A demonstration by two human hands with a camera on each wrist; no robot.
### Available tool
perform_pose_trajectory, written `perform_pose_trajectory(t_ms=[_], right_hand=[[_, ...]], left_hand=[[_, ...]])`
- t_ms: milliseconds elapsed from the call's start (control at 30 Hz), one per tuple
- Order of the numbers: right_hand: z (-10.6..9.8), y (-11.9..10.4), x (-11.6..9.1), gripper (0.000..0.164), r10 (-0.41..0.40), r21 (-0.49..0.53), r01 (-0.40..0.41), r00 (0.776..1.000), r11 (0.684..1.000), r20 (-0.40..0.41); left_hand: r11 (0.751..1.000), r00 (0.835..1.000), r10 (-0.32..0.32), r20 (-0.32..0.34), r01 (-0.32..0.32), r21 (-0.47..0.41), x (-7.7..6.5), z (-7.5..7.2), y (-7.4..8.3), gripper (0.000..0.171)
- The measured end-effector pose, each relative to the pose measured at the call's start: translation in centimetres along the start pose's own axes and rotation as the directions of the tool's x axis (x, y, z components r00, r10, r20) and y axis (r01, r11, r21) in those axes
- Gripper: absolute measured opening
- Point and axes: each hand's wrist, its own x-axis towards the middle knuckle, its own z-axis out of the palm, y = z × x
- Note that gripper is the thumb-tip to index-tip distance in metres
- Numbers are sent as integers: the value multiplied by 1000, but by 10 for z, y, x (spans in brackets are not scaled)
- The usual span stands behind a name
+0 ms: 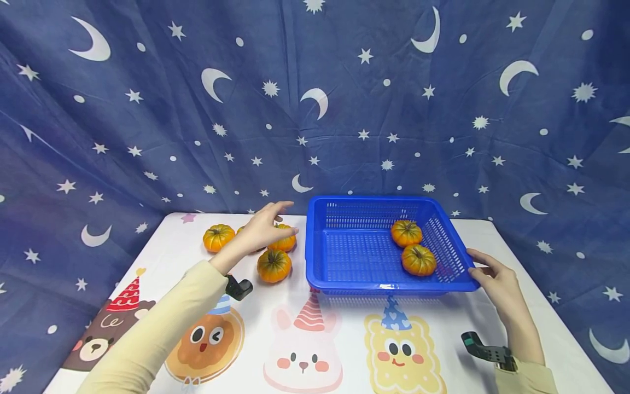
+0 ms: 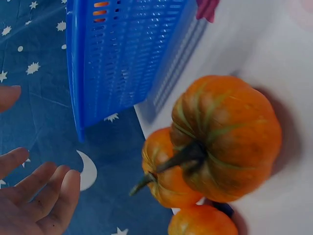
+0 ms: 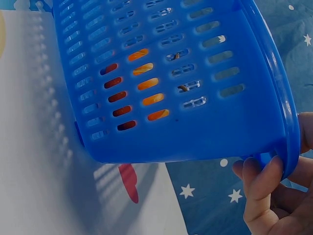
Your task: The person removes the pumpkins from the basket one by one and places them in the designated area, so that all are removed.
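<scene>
A blue plastic basket [image 1: 339, 285] with slotted walls stands on the table, two small orange pumpkins [image 1: 418, 260] lying inside at its right. My right hand [image 1: 499, 282] holds the basket's right front corner; in the right wrist view, the fingertips [image 3: 266, 178] press up beneath the rim with the thumb at its other side. Left of the basket, my left hand [image 1: 266, 225] hovers over several more pumpkins [image 1: 274, 266], its fingers spread and nothing held. It partly hides the rear ones. In the left wrist view, that hand [image 2: 41, 200] is apart from the stemmed pumpkins [image 2: 227, 139].
A white tablecloth [image 1: 236, 350] printed with cartoon faces covers the table. Behind it and at both sides hangs a dark blue curtain [image 1: 344, 109] with moons and stars. A black bracket [image 1: 484, 350] is strapped at the right wrist, another [image 1: 239, 288] at the left.
</scene>
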Motion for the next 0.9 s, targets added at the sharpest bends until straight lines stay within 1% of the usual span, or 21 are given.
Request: perform_pose_trajectory(t_ms=[100, 333, 467, 500, 533, 633, 733, 767, 900], right_hand=[[0, 0, 0, 48, 0, 3, 0, 1000, 1000, 2], [0, 0, 1, 48, 1, -2, -1, 1000, 1000, 1], [1, 5, 2, 49, 7, 13, -7, 1000, 1000, 5], [1, 7, 3, 49, 9, 18, -9, 1000, 1000, 7], [2, 11, 4, 48, 15, 46, -15, 1000, 999, -3], [2, 14, 5, 49, 20, 54, -20, 1000, 998, 1], [1, 11, 4, 49, 11, 45, -11, 1000, 999, -4], [0, 8, 3, 49, 3, 18, -3, 1000, 1000, 5], [-1, 2, 1, 48, -4, 1, 4, 1000, 1000, 1]], left_hand=[[1000, 1000, 10, 0, -10, 7, 5, 2, 7, 70], [1000, 1000, 5, 18, -6, 20, 16, 8, 22, 68], [1000, 999, 16, 30, -16, 24, 22, 13, 30, 68], [999, 999, 21, 33, -22, 24, 24, 14, 32, 67], [999, 999, 26, 37, -27, 26, 26, 16, 34, 67], [997, 997, 57, 44, -59, 44, 31, 20, 40, 67], [993, 995, 88, 46, -91, 77, 36, 25, 47, 67], [991, 994, 96, 46, -100, 87, 38, 26, 50, 67], [987, 992, 115, 52, -120, 107, 44, 32, 58, 67]])
